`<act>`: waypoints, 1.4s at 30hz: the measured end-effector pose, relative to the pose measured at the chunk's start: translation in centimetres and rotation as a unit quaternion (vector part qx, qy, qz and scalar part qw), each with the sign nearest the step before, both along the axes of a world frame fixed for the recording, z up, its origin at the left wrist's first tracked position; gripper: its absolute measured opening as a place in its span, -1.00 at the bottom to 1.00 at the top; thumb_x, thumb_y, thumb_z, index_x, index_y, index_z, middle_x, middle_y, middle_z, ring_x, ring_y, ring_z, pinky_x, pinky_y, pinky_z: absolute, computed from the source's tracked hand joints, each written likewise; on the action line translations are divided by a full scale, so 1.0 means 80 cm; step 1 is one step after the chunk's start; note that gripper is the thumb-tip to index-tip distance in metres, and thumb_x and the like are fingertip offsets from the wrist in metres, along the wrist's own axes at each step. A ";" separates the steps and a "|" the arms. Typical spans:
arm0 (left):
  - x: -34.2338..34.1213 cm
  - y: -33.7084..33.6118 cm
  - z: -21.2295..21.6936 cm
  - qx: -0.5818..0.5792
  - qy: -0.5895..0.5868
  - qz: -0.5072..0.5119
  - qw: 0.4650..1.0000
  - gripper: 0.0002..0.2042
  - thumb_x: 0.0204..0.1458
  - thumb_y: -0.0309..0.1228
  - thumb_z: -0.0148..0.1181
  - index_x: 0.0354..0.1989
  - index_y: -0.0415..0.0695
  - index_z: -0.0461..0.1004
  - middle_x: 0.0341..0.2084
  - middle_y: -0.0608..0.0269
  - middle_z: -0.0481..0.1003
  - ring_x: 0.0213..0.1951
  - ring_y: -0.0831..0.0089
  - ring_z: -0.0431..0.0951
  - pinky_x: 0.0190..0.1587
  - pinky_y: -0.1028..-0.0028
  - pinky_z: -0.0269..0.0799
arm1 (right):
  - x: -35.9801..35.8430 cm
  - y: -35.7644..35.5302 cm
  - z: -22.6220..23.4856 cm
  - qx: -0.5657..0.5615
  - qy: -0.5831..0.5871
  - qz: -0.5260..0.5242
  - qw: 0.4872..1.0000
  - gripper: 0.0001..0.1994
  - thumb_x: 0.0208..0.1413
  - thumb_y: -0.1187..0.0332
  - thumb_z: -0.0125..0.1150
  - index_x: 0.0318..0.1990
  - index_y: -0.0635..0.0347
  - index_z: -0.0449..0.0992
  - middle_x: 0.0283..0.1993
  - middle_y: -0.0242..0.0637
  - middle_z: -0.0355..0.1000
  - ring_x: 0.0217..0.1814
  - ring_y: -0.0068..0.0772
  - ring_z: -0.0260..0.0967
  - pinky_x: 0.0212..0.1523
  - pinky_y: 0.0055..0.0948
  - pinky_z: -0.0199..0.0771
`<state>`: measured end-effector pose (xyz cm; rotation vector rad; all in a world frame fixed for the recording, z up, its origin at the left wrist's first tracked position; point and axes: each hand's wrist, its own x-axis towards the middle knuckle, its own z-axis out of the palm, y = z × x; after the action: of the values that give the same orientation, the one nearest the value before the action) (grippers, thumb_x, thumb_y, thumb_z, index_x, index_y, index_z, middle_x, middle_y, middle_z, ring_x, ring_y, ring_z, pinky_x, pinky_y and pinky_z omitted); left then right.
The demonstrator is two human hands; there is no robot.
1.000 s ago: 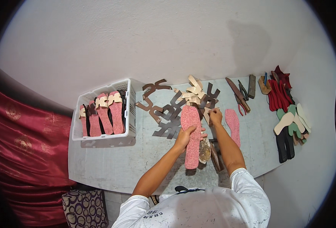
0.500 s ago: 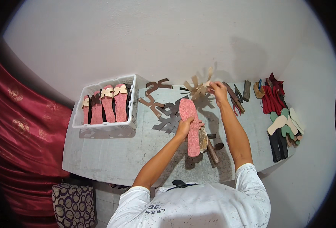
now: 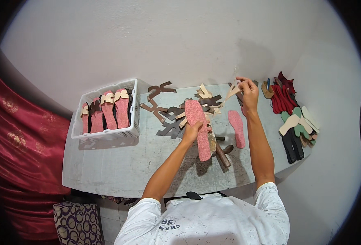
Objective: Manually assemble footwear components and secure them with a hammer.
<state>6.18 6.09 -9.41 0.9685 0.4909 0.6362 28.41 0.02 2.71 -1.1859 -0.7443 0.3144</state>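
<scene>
My left hand point(image 3: 193, 134) is closed around the middle of a pink speckled insole point(image 3: 195, 110), which is held tilted above the table. Raised near the wall, my right hand point(image 3: 248, 87) pinches a pale beige cut strap piece point(image 3: 231, 94) whose thin ends spread out. Below the hands is a loose pile of strap pieces: beige ones point(image 3: 205, 92), dark brown ones and grey ones point(image 3: 169, 130). A second pink insole point(image 3: 237, 128) lies flat beside my right forearm. Partly hidden behind the held insole are a wooden-handled hammer point(image 3: 222, 157) and a yellowish worn object point(image 3: 212, 143).
At the left stands a white plastic basket point(image 3: 106, 136) of pink sandals with beige and brown straps. Brown strap pieces point(image 3: 154, 107) lie beside it. On the right are red pieces point(image 3: 276, 102), green and cream sole shapes point(image 3: 299, 130), and black ones point(image 3: 291, 149). A wall rises behind.
The beige strap bunch no longer fans out from my right hand; one piece stays there, and others lie on the pile. A second pink insole now shows on the table. My left hand keeps its insole.
</scene>
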 end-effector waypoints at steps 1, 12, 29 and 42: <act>-0.002 -0.002 0.005 0.015 0.010 -0.001 1.000 -0.71 0.14 -0.44 -0.04 0.00 -0.33 0.31 -0.20 -0.02 0.54 -0.28 0.19 0.63 -0.25 0.32 0.56 | -0.006 -0.013 0.011 0.009 -0.020 0.012 1.000 -0.87 0.04 0.47 0.06 -0.52 0.25 0.44 -0.23 -0.28 0.50 -0.44 -0.73 0.17 -0.44 -0.61 0.20; 0.025 -0.039 0.053 0.140 -0.035 -0.179 0.973 -0.60 0.00 -0.45 0.23 0.02 -0.24 0.32 -0.26 0.19 0.47 -0.40 0.38 0.59 -0.32 0.37 0.55 | -0.045 -0.092 0.067 -0.053 0.029 0.100 0.993 -0.85 0.12 0.43 0.03 -0.39 0.36 0.45 -0.26 -0.22 0.43 -0.47 -0.57 0.38 -0.49 -0.55 0.47; -0.034 -0.069 0.125 0.154 0.028 -0.262 0.952 -0.46 -0.17 -0.17 0.47 -0.10 -0.23 0.39 -0.44 0.35 0.38 -0.40 0.53 0.38 -0.33 0.43 0.40 | -0.072 -0.123 0.014 -0.146 -0.604 0.105 0.776 -0.72 -0.03 0.26 0.31 -0.13 0.07 0.56 -0.02 -0.28 0.47 0.26 -0.17 0.21 0.24 -0.10 0.10; -0.015 -0.057 0.024 0.115 -0.011 -0.275 0.954 -0.50 0.31 -0.08 -0.23 0.17 -0.28 0.19 -0.10 0.02 0.49 -0.32 0.20 0.62 -0.21 0.35 0.54 | -0.055 -0.141 -0.054 -0.236 -0.189 0.153 0.941 -0.80 0.01 0.38 0.21 -0.29 0.36 0.57 -0.44 -0.28 0.51 -0.39 -0.55 0.42 -0.33 -0.49 0.41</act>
<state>4.95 1.51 -7.45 1.2527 0.1100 0.1989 24.03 -11.30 -1.58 -1.6105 -1.2416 0.5550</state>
